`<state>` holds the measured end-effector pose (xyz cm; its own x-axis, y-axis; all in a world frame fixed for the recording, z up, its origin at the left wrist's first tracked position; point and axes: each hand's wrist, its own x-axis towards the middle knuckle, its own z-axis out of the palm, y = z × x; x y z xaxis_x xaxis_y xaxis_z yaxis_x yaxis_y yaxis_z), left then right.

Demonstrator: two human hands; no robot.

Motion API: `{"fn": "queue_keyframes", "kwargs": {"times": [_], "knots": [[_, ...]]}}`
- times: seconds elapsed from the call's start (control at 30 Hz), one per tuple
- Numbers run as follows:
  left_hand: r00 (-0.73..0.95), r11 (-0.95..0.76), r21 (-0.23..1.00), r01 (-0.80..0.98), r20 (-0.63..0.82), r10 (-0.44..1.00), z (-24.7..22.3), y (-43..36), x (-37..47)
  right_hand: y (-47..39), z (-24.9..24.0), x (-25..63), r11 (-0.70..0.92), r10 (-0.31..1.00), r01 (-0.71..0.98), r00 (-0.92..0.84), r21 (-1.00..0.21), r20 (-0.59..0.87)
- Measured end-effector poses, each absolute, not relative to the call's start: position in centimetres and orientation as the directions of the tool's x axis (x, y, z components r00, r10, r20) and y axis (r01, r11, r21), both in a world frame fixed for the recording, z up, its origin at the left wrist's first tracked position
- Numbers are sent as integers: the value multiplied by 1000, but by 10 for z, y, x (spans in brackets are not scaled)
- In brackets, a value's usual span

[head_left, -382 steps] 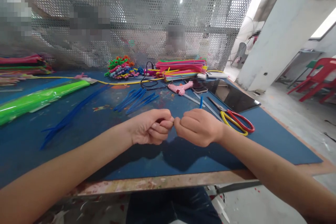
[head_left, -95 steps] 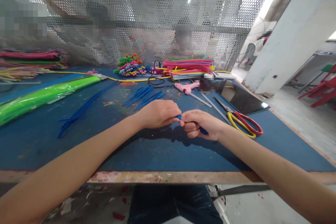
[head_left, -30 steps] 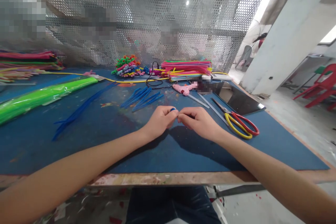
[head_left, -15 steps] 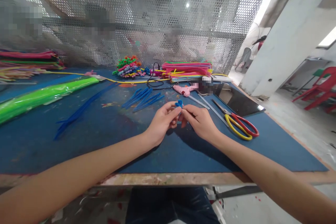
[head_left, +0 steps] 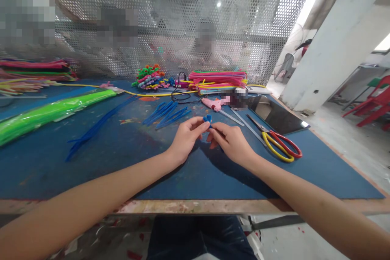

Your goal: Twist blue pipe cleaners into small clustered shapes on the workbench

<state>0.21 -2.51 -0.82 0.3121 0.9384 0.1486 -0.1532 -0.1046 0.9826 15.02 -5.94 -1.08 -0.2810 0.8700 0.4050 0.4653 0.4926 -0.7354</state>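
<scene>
A small looped blue pipe-cleaner piece [head_left: 207, 119] is pinched between both hands above the middle of the blue table mat [head_left: 195, 178]. My left hand [head_left: 188, 137] grips it from the left, thumb and forefinger closed on it. From the right, my right hand [head_left: 232, 140] has its thumb and forefinger closed at its lower end. The fingertips partly hide the piece. Several bent blue pipe cleaners [head_left: 166, 114] lie behind my left hand. Longer blue ones [head_left: 94, 128] lie farther left.
Scissors [head_left: 278, 143] and a dark tablet [head_left: 276, 115] lie on the right. Behind the hands are a pink glue gun [head_left: 215, 104], glue sticks [head_left: 231, 118] and pipe-cleaner bundles [head_left: 217, 80]. A green packet [head_left: 57, 111] lies left. People show dimly behind a perforated metal screen [head_left: 170, 12].
My left hand's lower fingers have shifted slightly, and the blue piece has turned a little, showing its loops more openly. The camera view has moved slightly.
</scene>
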Motion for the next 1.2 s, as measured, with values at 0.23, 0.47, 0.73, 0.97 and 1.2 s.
{"fn": "queue_keyframes", "kwargs": {"times": [0.23, 0.47, 0.73, 0.97, 1.2], "knots": [[250, -174, 975, -135, 204, 947, -10, -23, 0, -56, -10, 150, 492, 868, 446, -322, -748, 379], [218, -96, 973, -208, 142, 966, -12, -20, 0, -53, -13, 147, 456, 882, 424, -335, -783, 332], [261, -70, 985, -161, 111, 959, -5, -11, -3, -43, -11, 160, 454, 882, 536, -155, -712, 445], [350, -113, 992, -48, 122, 929, -6, -10, -3, -33, -13, 174, 687, 639, 658, -345, -308, 688], [340, -70, 995, -76, 91, 936, -7, -10, -3, -37, -12, 172, 638, 641, 732, -331, -240, 692]]}}
